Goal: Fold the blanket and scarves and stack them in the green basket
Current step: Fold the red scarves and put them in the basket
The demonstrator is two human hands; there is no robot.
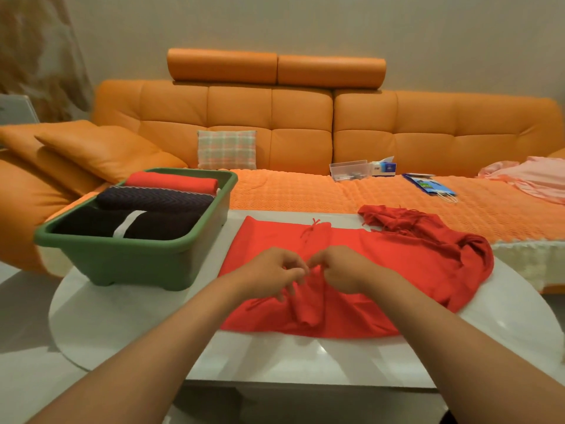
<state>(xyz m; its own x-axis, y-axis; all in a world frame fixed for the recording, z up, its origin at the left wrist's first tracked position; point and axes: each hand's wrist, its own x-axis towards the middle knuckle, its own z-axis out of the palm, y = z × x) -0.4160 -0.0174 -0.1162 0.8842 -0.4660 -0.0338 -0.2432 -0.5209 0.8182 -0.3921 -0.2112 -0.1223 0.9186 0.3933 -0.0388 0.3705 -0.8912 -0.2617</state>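
A red fringed scarf (382, 270) lies spread across the white table (128, 319), its right end bunched up with tassels. My left hand (272, 272) and my right hand (339, 267) meet at the scarf's middle, and both pinch a raised fold of the red cloth. To the left stands the green basket (143, 255). Three folded pieces lie in it side by side: a black one with a white stripe (122, 223) in front, a dark herringbone one (156, 198) in the middle, a red one (174, 182) at the back.
An orange sofa (305, 123) runs behind the table, with a plaid cushion (227, 149), a clear box (348, 170), a tissue box (384, 167), a blue paper bag (428, 183) and pink cloth (526, 175) on its seat cover.
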